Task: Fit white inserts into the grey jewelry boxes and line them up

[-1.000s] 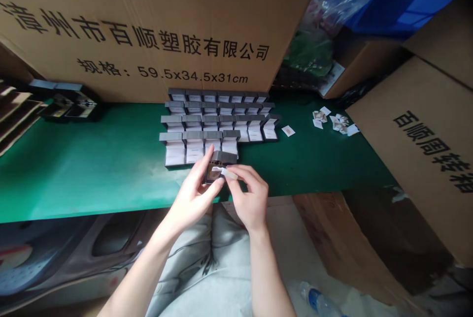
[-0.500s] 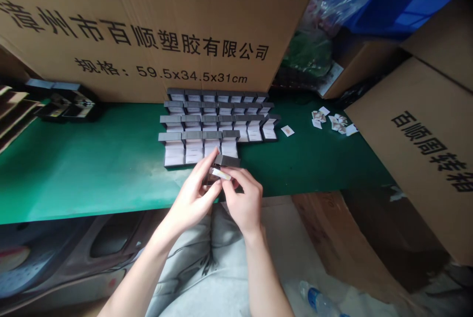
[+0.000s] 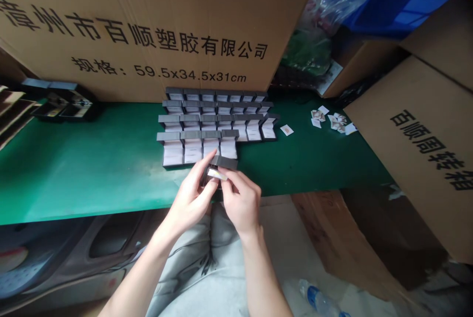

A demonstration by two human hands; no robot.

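Note:
A small black hinged gift box (image 3: 224,162), its lid raised, sits in my left hand (image 3: 196,194), whose fingers close around its left side. My right hand (image 3: 241,199) pinches a small white card (image 3: 216,174) at the mouth of that box. The inside of the box is mostly hidden behind the card and my fingers. Just beyond my hands, rows of similar open boxes (image 3: 173,155) with white linings stand side by side on the green table (image 3: 111,159).
One loose card (image 3: 287,130) lies right of the rows, and several more cards (image 3: 337,122) are scattered farther right. A large carton (image 3: 148,7) stands behind, another carton (image 3: 424,149) at right. Two open black boxes (image 3: 59,103) sit at left. A plastic bottle (image 3: 320,300) lies below.
Both hands have shifted slightly left with the box. The card has moved a little left and lower against the box opening; the rows of boxes stay as they were.

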